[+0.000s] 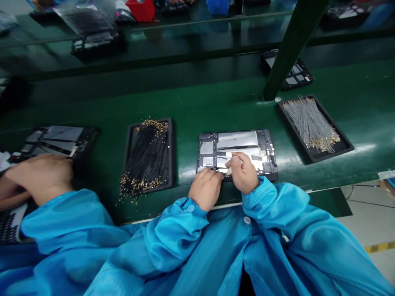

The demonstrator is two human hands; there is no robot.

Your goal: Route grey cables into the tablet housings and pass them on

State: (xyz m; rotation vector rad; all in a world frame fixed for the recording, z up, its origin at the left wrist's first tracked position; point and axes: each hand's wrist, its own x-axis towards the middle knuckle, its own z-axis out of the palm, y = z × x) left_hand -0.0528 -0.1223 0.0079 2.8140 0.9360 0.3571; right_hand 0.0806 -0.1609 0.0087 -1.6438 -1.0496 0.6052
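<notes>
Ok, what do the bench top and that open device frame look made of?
The bench top looks like glossy green laminate or rubber matting, going by the streaks of glare. The device frame looks like dull grey metal, though plastic can't be ruled out. The silver panel set in it has a foil-like sheen.

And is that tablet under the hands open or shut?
Open: the tablet lies with its insides showing, silver panels and a metal frame, with no back cover on.
</notes>
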